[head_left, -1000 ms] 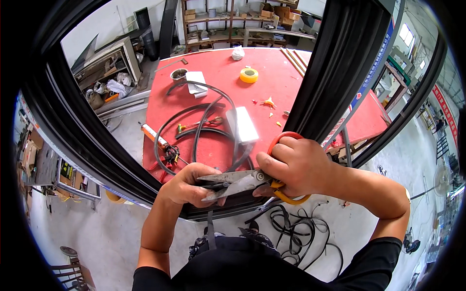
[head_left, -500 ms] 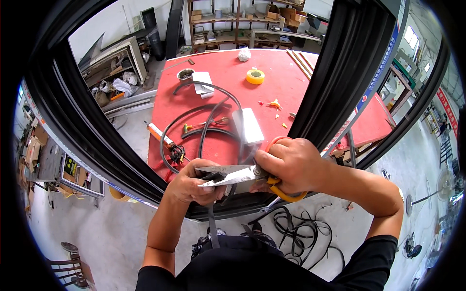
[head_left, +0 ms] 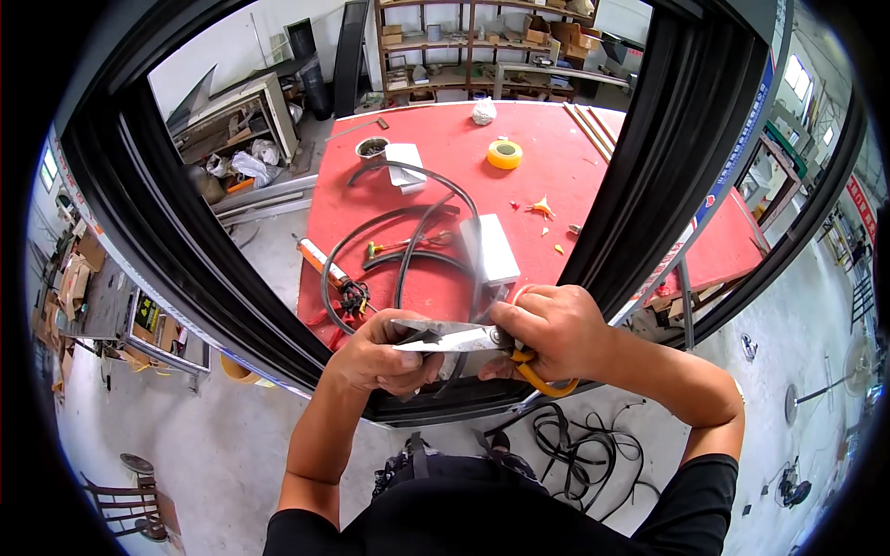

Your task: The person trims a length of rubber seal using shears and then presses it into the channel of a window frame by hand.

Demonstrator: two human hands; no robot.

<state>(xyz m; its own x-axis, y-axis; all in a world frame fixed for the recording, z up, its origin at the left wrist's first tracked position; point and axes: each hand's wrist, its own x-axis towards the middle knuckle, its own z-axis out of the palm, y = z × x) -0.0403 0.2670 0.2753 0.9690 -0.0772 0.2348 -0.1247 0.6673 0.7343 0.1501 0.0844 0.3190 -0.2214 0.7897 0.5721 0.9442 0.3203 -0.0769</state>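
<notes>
My right hand (head_left: 561,329) is closed around the orange-yellow handles of a pair of scissors (head_left: 459,340). The blades point left, nearly together, and lie against the fingers of my left hand (head_left: 375,360). That hand is closed on a dark rubber strip, mostly hidden by the fingers and blades. A long black rubber strip (head_left: 336,264) loops up beyond my hands over the red table; its link to the held end is blurred. Around us stands a black frame (head_left: 640,176) with grooved uprights and a bottom rail below my hands.
Several black strips (head_left: 579,445) lie tangled on the floor at lower right. On the red table (head_left: 417,120) are a yellow tape roll (head_left: 504,155), a white box (head_left: 494,248), a sealant gun (head_left: 320,264) and a can (head_left: 373,147). A standing fan (head_left: 834,385) is at right.
The scissor blades have come closer together at my left hand. The strip end that hung below that hand no longer hangs in the same place. The whole view has shifted slightly.
</notes>
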